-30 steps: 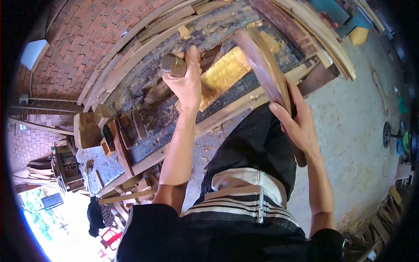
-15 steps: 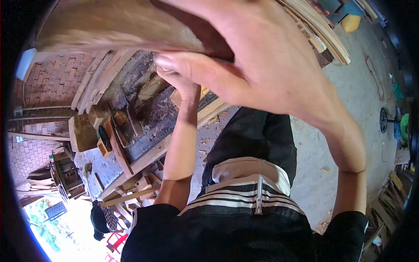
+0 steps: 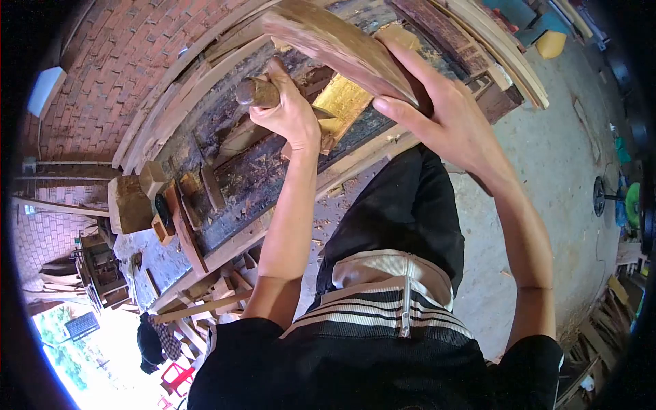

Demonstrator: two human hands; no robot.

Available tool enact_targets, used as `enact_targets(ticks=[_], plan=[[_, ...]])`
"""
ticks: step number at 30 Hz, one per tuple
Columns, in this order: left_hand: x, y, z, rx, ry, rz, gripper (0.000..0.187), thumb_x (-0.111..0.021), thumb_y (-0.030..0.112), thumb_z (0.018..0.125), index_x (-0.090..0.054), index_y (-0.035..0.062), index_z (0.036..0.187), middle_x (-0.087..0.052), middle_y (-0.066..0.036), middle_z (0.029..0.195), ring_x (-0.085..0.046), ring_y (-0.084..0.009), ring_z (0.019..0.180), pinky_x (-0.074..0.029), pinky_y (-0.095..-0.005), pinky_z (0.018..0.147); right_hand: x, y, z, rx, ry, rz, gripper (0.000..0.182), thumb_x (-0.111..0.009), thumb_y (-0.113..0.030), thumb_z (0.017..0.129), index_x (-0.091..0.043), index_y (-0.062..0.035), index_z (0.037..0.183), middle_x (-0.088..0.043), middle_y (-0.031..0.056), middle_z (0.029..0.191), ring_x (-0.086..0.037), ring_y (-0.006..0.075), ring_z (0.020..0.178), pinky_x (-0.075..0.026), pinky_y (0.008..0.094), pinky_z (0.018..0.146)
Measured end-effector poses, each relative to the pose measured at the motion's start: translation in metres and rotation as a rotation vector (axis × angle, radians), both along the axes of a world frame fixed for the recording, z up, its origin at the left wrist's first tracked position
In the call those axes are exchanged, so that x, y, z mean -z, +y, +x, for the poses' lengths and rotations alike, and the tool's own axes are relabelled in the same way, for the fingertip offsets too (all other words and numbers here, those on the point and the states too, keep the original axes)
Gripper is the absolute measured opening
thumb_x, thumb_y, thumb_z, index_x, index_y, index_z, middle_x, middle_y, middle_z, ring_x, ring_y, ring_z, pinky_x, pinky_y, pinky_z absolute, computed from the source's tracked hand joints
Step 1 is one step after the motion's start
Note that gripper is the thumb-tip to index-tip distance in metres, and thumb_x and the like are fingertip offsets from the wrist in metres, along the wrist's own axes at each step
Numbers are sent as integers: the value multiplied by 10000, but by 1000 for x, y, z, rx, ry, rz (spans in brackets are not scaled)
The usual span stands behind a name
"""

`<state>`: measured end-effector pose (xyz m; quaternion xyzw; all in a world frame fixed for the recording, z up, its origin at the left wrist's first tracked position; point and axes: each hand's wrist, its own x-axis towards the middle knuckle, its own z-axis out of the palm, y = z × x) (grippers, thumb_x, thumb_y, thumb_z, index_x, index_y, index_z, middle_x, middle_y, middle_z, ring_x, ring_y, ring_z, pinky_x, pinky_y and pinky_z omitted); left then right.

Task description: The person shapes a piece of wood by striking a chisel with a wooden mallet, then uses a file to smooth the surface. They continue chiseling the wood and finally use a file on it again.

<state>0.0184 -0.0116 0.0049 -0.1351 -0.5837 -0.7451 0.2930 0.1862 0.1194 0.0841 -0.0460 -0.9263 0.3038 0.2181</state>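
Observation:
My left hand (image 3: 290, 116) is closed around a chisel, its rounded wooden handle (image 3: 256, 91) sticking out to the left. Part of a dark blade shows on the other side of the fist, against a brightly lit, yellowish piece of wood (image 3: 347, 102) on the bench. In my right hand (image 3: 454, 119) is a thick, rough wooden block (image 3: 335, 48), gripped at its near end between thumb and fingers. The block is raised over the bench, to the upper right of the chisel handle and apart from it. It hides part of the lit wood.
Shavings and wood pieces litter the dark workbench (image 3: 236, 198). Long boards (image 3: 164, 116) lean along the brick wall (image 3: 130, 75). Wood blocks (image 3: 131, 203) stand at the bench's left end. A person (image 3: 158, 342) is at lower left near a red chair (image 3: 178, 377).
My right hand has brought the wooden block down and away from the camera, uncovering my left hand and the chisel. The left hand has shifted slightly.

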Motion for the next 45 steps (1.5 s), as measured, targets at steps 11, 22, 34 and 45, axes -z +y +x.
enact_targets(ticks=[11, 22, 34, 45], plan=[[-4, 37, -11, 332, -169, 34, 259, -770, 237, 905, -625, 58, 787, -571, 31, 659, -461, -59, 585, -371, -250, 548, 17, 11, 48, 165, -99, -324, 741, -661, -425, 910, -396, -46, 1489, -614, 271, 1292, -598, 419, 1212, -460, 422, 1012], [-28, 11, -21, 877, -329, -54, 215, -710, 201, 937, -560, 50, 902, -421, 26, 554, -368, -78, 469, -320, -274, 467, 42, 7, 82, 388, -312, -578, 737, -717, -350, 906, -407, -42, 1499, -667, 203, 1202, -666, 212, 799, -542, 340, 706], [-20, 44, 34, 680, -12, -430, 280, -793, 227, 858, -669, 14, 727, -642, -23, 657, -553, -94, 591, -466, -274, 547, -11, 25, 68, 173, 20, -663, 694, -633, -214, 932, -329, -16, 1524, -616, 107, 985, -541, 128, 712, -425, 263, 597], [-18, 48, 33, 746, -17, -549, 322, -785, 192, 674, -712, 70, 963, -670, -226, 826, -636, -427, 803, -549, -439, 726, -46, 6, 42, 164, -84, -107, 745, -657, -175, 880, -325, 63, 1503, -452, 263, 1478, -455, 346, 1366, -353, 408, 1120]])
